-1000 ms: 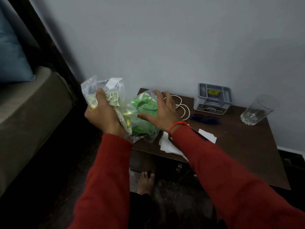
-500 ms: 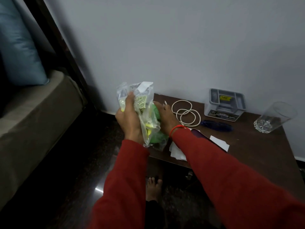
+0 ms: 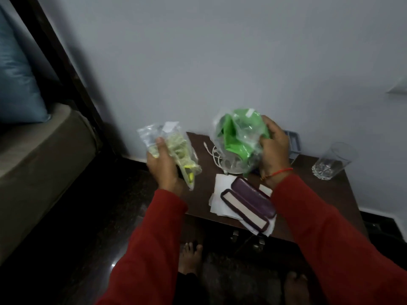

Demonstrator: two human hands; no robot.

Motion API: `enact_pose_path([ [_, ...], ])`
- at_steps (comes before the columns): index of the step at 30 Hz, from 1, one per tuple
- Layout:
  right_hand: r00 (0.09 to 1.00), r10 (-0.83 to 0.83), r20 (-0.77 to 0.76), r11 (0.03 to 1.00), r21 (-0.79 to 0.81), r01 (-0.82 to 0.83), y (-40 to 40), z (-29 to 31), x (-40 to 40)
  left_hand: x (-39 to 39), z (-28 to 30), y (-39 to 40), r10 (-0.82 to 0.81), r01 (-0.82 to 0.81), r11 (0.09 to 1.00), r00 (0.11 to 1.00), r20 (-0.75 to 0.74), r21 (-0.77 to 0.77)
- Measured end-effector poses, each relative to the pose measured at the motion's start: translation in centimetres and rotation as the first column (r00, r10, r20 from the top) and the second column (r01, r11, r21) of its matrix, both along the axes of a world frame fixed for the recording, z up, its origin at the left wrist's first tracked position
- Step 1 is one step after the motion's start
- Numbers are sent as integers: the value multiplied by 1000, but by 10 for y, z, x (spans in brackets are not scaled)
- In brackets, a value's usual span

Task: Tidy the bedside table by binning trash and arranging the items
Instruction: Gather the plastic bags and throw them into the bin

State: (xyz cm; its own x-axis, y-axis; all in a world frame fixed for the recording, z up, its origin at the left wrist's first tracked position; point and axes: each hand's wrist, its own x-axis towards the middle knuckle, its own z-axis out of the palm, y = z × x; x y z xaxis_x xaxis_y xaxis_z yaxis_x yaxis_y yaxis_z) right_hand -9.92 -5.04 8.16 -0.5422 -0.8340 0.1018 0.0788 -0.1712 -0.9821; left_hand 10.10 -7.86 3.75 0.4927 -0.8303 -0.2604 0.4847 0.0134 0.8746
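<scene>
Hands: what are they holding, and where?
Left hand grips a clear printed wrapper around its middle; right hand clutches a clear bag with green inside by its side.

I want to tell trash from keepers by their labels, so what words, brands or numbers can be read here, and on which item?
No text can be read in this picture.
Clear packet with pale printed wrapper, in the left hand: print present, too blurred to read.
White tag on that packet: blank or too blurred to tell.
Green bag in clear plastic, in the right hand: no lettering visible.
Purple case: none visible.
</scene>
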Motion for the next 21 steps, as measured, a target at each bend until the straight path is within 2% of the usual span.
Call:
enact_pose_path([
  [2,995,-44,85,999,-19,46,28,2,-9,-26,-16,9,-256,251,965,963,80,69],
  [3,990,-82,118,996,-17,84,43,-1,-12,-41,-16,20,-390,383,920,915,103,83],
  [6,959,-219,182,975,-1,223,81,-28,-23,-87,0,58,-705,705,709,707,60,29],
  [8,944,-302,130,953,38,300,98,-46,-29,-112,1,76,-831,831,556,556,-18,16],
  [10,950,-308,-54,949,60,310,112,-55,-30,-127,-3,87,-881,886,463,461,-108,1],
  [12,940,-212,-268,968,77,240,131,-54,-22,-138,-3,98,-890,900,436,435,-138,25],
  [14,867,-126,-483,963,151,224,148,-56,-23,-149,3,106,-858,860,506,509,-66,61],
  [15,857,-91,-508,964,170,203,155,-55,-28,-155,5,108,-838,837,541,544,-29,83],
  [17,922,1,-388,988,144,60,167,-53,-42,-165,6,110,-798,782,600,600,60,168],
  [18,944,58,-324,991,133,-16,172,-51,-48,-170,6,111,-796,762,604,592,128,235],
  [20,946,129,-299,977,201,-70,183,-45,-58,-182,5,119,-831,771,555,521,192,311],
  [21,938,126,-323,967,252,-43,188,-43,-62,-188,4,126,-868,808,497,468,170,316],
])
